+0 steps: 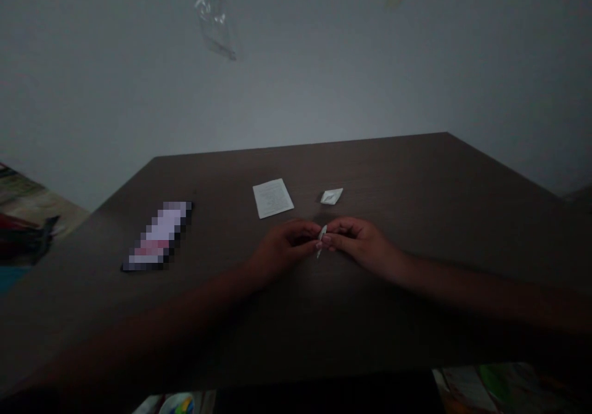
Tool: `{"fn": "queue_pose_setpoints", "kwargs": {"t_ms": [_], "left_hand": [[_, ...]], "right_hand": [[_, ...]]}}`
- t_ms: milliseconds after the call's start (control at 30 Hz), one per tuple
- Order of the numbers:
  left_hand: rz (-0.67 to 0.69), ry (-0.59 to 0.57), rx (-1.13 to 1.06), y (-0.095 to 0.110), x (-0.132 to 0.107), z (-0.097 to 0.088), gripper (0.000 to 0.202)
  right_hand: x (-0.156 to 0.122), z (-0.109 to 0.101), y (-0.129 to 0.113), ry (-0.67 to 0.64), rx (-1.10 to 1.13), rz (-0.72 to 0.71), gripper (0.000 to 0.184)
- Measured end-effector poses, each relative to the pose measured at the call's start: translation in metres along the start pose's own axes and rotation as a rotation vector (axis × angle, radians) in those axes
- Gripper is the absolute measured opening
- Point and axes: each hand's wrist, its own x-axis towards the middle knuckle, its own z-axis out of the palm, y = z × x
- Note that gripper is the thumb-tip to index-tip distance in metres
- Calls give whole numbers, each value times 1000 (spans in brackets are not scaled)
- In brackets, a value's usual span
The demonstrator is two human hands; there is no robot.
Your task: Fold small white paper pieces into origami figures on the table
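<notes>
Both hands meet over the middle of the dark wooden table (222, 186). Between them is a small folded piece of white paper (322, 234), seen nearly edge-on. My left hand (287, 244) pinches it from the left, thumb and fingers together. From the right, my right hand (358, 241) grips the same paper between thumb and fingers. Much of the paper is hidden by the fingertips. Just beyond the hands lies a small folded white paper piece (332, 197). To its left, a flat white sheet with fine print (272, 198) rests on the table.
A phone (160, 238) with a lit, pixelated screen lies at the left of the table. Behind stands a pale wall (324, 68) with clear plastic (215, 22) on it. A tub with colourful contents (180, 403) is below the front edge.
</notes>
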Motion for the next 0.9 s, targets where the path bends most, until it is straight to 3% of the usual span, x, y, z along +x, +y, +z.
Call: {"fn": "queue_pose_setpoints", "kwargs": {"t_ms": [367, 633, 900], "left_hand": [[38, -2, -40, -8, 5, 0, 23], [72, 32, -41, -16, 6, -1, 26], [77, 15, -7, -14, 3, -5, 26]], "right_hand": [[-7, 5, 1, 35, -109, -85, 33], [-4, 11, 2, 102, -234, -213, 17], [-8, 10, -8, 105, -205, -224, 14]]}}
